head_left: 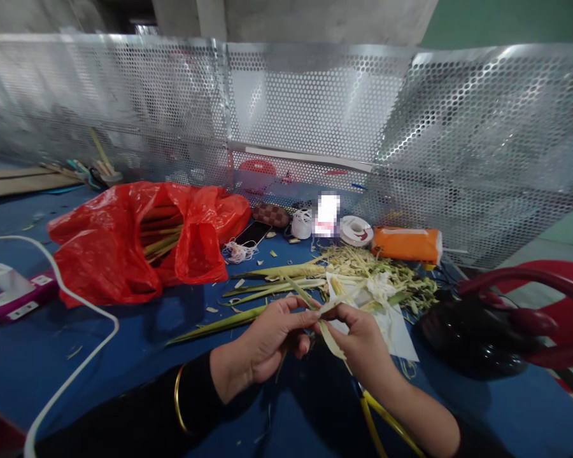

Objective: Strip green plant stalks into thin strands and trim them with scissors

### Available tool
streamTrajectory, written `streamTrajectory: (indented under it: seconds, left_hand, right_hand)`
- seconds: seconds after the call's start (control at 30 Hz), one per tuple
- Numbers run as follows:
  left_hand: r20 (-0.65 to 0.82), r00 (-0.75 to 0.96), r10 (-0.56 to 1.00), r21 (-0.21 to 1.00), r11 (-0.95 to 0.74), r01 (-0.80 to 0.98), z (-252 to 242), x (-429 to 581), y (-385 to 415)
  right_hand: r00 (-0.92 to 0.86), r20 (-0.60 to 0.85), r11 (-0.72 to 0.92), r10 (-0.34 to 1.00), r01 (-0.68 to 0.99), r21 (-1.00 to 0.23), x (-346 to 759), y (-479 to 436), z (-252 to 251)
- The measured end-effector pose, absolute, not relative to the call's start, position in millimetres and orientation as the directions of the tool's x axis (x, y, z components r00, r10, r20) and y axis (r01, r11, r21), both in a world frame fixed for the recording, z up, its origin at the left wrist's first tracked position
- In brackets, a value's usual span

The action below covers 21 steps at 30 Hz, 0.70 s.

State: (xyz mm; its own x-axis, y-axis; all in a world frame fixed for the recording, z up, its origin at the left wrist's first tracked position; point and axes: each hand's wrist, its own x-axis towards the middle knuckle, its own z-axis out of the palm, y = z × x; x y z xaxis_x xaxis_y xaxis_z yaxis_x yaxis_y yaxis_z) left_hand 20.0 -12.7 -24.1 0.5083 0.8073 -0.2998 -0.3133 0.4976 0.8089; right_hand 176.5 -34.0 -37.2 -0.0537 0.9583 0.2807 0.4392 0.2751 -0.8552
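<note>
My left hand [272, 337], below a sleeve with a gold bangle [177, 397], pinches a pale green plant leaf [332, 340] between thumb and fingers. My right hand [363, 343] grips the same leaf just to the right, and the two hands nearly touch. One end of the leaf hangs down between them. Behind the hands lie several long green stalks [272, 286] and a heap of shredded plant fibres [386, 267]. White paper [403, 334] is partly under the heap. A tool with yellow handles [375, 423] lies below my right wrist, its far end partly hidden.
At left sits a red plastic bag [109, 248] of stalks, near a purple power strip [38, 296] and white cable [114, 324]. A black kettle [468, 337] stands right. An orange packet [405, 245], white spool [356, 230] and dark phone [254, 233] line the perforated metal screen [310, 102].
</note>
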Motion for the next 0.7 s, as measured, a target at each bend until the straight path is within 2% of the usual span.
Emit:
streamTrajectory:
  seconds: [0.03,0.1,0.17,0.23,0.3,0.33,0.47,0.53,0.6,0.7]
  left_hand:
    - [-0.318,0.506,0.802,0.795,0.516,-0.318,-23.0,19.7,-12.9]
    - [-0.352,0.502,0.79,0.772,0.548,-0.322,-20.9,18.8,-13.1]
    - [-0.385,0.497,0.778,0.751,0.577,-0.321,-19.5,17.9,-13.4]
    - [-0.417,0.492,0.764,0.724,0.607,-0.328,-18.9,17.5,-13.8]
    - [-0.44,0.487,0.755,0.693,0.63,-0.35,-19.0,17.8,-14.6]
    - [-0.435,0.481,0.761,0.688,0.625,-0.368,-19.3,18.2,-15.1]
    - [-0.419,0.483,0.769,0.688,0.616,-0.383,-20.7,19.4,-16.7]
    - [-0.409,0.492,0.769,0.696,0.611,-0.378,-21.5,20.0,-16.8]
    - [-0.407,0.496,0.767,0.703,0.61,-0.367,-22.1,20.6,-16.5]
    - [-0.431,0.478,0.765,0.698,0.618,-0.361,-22.2,21.7,-15.4]
  right_hand:
    - [-0.082,0.405,0.387,0.911,0.513,-0.766,177.6,-33.4,-37.6]
    - [-0.194,0.624,0.584,0.757,0.631,-0.511,179.4,-31.8,-37.6]
    - [-0.325,0.732,0.683,0.599,0.684,-0.256,180.3,-30.5,-37.3]
    - [-0.407,0.758,0.707,0.51,0.701,-0.1,180.7,-29.6,-37.6]
    - [-0.419,0.758,0.708,0.5,0.701,-0.08,181.1,-28.6,-39.3]
    - [-0.401,0.754,0.708,0.52,0.696,-0.118,181.4,-28.0,-40.4]
    - [-0.322,0.651,0.671,0.687,0.625,-0.399,183.5,-25.8,-43.8]
    - [-0.323,0.622,0.662,0.713,0.603,-0.446,184.4,-25.8,-43.4]
    - [-0.35,0.653,0.692,0.671,0.612,-0.383,184.7,-26.7,-42.1]
    - [-0.411,0.722,0.736,0.557,0.647,-0.199,184.0,-27.4,-41.3]
